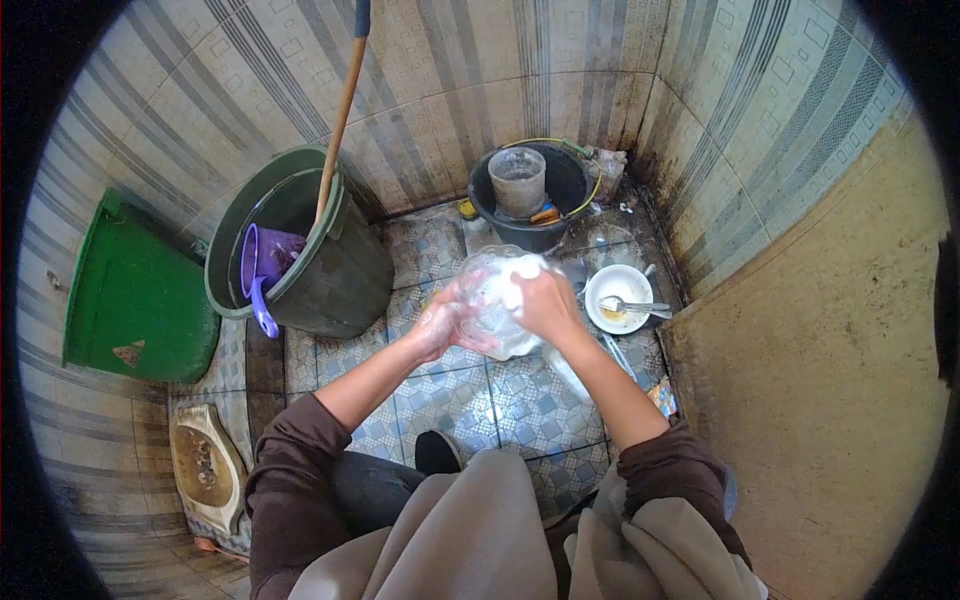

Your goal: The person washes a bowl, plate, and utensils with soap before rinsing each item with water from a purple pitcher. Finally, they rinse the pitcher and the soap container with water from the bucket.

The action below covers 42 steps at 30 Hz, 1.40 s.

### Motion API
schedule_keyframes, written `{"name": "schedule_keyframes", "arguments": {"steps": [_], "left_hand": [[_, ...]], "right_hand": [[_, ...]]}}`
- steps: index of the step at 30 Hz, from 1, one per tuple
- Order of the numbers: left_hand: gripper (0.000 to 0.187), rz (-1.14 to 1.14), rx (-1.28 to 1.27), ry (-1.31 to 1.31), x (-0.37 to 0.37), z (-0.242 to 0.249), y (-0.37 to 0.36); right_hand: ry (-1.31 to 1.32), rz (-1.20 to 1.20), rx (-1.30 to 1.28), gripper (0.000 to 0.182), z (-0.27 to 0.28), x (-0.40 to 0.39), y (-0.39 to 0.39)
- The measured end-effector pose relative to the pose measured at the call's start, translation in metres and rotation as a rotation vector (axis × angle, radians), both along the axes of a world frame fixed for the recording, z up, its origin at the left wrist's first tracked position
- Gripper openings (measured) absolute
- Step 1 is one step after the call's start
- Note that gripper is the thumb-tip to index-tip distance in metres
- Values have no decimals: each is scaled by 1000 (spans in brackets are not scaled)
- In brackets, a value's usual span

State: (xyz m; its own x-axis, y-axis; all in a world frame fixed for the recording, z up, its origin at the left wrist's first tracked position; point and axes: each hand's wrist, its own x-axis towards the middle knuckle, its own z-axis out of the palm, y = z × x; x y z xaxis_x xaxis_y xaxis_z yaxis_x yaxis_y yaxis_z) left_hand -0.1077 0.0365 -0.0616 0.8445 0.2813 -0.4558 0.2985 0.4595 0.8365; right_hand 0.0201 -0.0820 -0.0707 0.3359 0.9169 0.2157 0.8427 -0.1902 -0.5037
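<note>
A clear glass plate (497, 305) with a scalloped rim is held up in front of me, coated with white suds. My left hand (440, 325) grips its left edge, fingers wet and foamy. On the plate's right side my right hand (548, 303) is closed and pressed against the surface. White foam (528, 267) bulges at its fingers and hides whatever they hold. To the right, on the tiled floor, sits a white bowl (598, 284) with a fork and other metal cutlery (637, 306) resting across it.
Beyond the plate stands a black bucket (533, 237) containing a cloudy plastic container (518, 180). At left, a large green bin (350, 285) has a purple dipper (262, 272) and a wooden handle (340, 130) in it. A green tub (140, 300) and squat toilet (207, 465) lie farther left.
</note>
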Motion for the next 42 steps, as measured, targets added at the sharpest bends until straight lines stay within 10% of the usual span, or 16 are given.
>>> {"name": "schedule_keyframes", "arguments": {"steps": [5,10,15,25,34,37,42], "left_hand": [[56,-81,52,-39,4,1,-8],[61,65,76,-119,-1,9,19],[64,-75,27,83,0,10,13],[48,-72,10,-49,-3,20,46],[53,169,-206,-340,76,-14,19],[42,337,-94,-355,84,-39,10],[31,512,248,-143,80,-30,-17]], "right_hand": [[-293,-178,376,39,-32,-32,17],[33,65,5,42,-9,-15,7],[-316,-146,74,40,-34,-14,18],[14,162,169,39,7,-27,10],[1241,-291,913,26,1,42,17],[710,-771,584,25,-14,56,9],[0,-523,621,21,-7,35,-2]]}}
